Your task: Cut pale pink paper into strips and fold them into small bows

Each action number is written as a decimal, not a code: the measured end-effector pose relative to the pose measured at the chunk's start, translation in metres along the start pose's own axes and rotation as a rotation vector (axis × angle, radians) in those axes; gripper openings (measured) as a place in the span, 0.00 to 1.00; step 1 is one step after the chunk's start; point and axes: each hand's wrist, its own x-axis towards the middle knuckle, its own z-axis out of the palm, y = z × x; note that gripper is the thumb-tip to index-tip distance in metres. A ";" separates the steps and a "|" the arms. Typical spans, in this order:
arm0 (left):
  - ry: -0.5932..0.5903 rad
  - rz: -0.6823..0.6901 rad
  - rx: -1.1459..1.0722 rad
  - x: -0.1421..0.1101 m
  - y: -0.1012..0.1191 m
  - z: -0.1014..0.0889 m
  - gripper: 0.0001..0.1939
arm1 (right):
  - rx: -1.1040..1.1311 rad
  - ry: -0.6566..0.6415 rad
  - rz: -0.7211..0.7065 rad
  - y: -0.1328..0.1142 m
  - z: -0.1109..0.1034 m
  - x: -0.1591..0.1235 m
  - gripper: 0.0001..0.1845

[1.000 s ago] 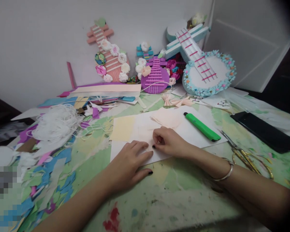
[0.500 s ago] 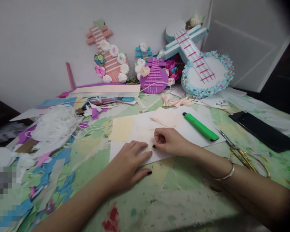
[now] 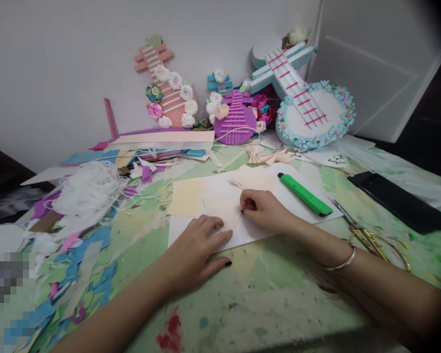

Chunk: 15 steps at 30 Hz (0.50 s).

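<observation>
My left hand lies flat with fingers stretched out, pressing down the near edge of a pale peach paper on a white sheet. My right hand is curled into a loose fist, its thumb nail pressed onto the peach paper just right of my left fingertips. A silver bangle circles my right wrist. A pale yellow paper lies at the left end of the white sheet.
A green utility knife lies on the white sheet, gold-handled scissors and a black phone to the right. White string and paper scraps crowd the left. Decorated foam guitars lean on the back wall.
My right hand has slid a little farther away and to the right along the peach paper. My left hand has stayed put.
</observation>
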 end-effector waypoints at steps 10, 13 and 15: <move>0.276 -0.219 -0.275 0.006 -0.023 0.005 0.08 | -0.092 -0.217 -0.511 -0.025 -0.004 -0.022 0.13; 0.294 -0.272 -0.293 0.008 -0.031 0.004 0.08 | -0.119 -0.216 -0.527 -0.025 0.002 -0.023 0.12; 0.253 -0.291 -0.301 0.009 -0.035 0.004 0.07 | -0.125 -0.227 -0.515 -0.024 0.005 -0.023 0.11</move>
